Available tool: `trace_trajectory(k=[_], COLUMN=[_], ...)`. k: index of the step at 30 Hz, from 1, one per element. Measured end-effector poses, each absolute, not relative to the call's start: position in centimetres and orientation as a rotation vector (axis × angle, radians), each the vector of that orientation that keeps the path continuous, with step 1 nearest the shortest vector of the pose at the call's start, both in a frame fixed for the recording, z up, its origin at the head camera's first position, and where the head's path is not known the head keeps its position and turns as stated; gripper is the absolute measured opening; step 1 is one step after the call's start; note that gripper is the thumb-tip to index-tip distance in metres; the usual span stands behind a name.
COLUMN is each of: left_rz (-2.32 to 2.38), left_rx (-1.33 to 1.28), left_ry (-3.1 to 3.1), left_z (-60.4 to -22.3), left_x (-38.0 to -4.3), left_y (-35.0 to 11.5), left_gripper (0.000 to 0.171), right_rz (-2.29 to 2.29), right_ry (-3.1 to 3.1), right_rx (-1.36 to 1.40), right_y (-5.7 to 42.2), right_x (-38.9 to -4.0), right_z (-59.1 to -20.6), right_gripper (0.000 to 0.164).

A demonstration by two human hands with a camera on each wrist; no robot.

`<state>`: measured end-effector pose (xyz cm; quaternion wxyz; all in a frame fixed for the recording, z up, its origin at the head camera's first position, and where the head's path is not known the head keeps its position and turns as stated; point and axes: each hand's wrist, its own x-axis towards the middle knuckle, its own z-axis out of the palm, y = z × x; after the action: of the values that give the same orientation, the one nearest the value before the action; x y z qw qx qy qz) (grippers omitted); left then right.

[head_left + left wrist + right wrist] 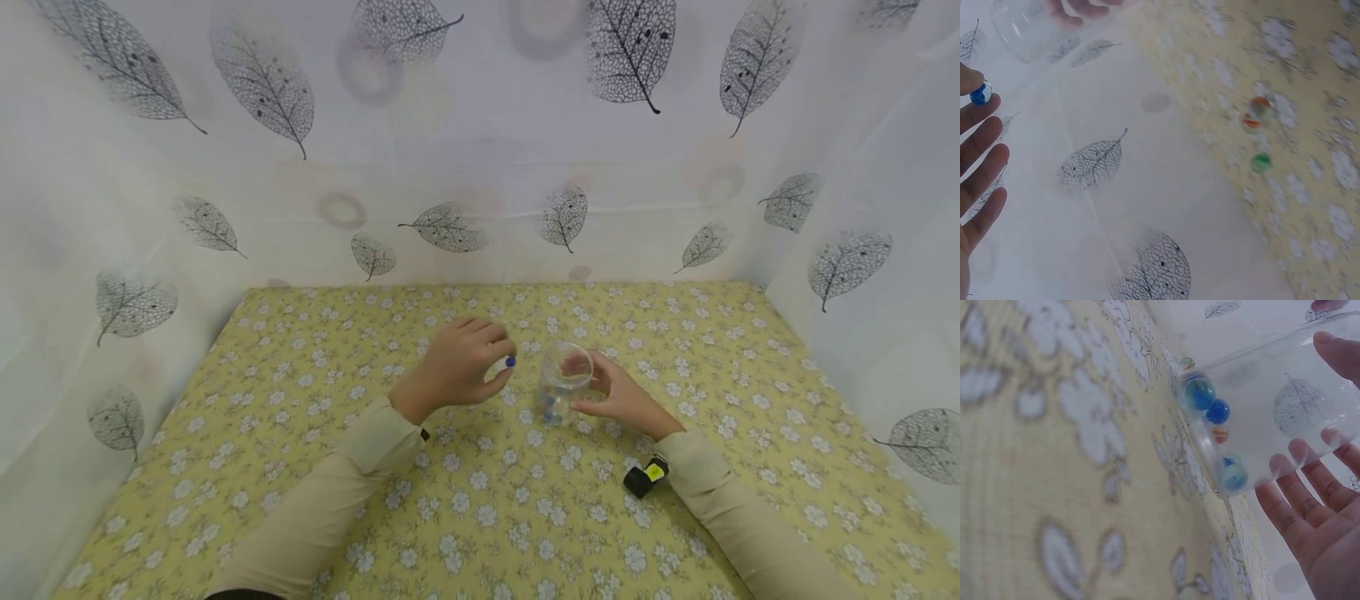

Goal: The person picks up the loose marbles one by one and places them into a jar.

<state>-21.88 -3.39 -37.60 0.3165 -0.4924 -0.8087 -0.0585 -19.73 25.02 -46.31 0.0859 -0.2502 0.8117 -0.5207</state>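
Between thumb and index finger, my left hand pinches a blue marble. In the left wrist view this marble is clear glass with blue inside, and the other fingers are spread. My right hand grips a clear, open-topped jar from its right side, thumb and fingers around the wall. The jar stands upright, or nearly so, just right of my left hand. Several blue and greenish marbles lie at its bottom. An orange marble shows through the wall; I cannot tell whether it is inside.
On the yellow floral tablecloth, the left wrist view shows a green marble and orange-streaked glass near it. A small marble lies beyond the jar. A white leaf-patterned curtain encloses the back and sides.
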Motion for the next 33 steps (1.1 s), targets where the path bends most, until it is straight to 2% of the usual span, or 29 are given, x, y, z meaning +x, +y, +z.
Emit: trace_trajectory(k=[13,23,33], left_rz=[-0.143,-0.144,-0.154], left_rx=[-1.294,-1.321,-1.344], left_ry=[-2.092,-2.105,-2.121], left_z=[-36.6,-36.6,-36.8], left_x=[-22.0,-22.1,-22.1], left_y=[-0.8,0.5,1.4], left_gripper=[0.012,0.012,0.015], right_rz=[-1.575,-1.566,-1.588], right_ry=[2.386,2.376,2.347], right_rx=[-0.755,-0.701,-0.711], right_y=[25.1,25.1,25.1], right_x=[-19.8,-19.7,-19.7], right_z=[-46.2,-46.0,-46.1], right_gripper=[0.065,0.073,0.073])
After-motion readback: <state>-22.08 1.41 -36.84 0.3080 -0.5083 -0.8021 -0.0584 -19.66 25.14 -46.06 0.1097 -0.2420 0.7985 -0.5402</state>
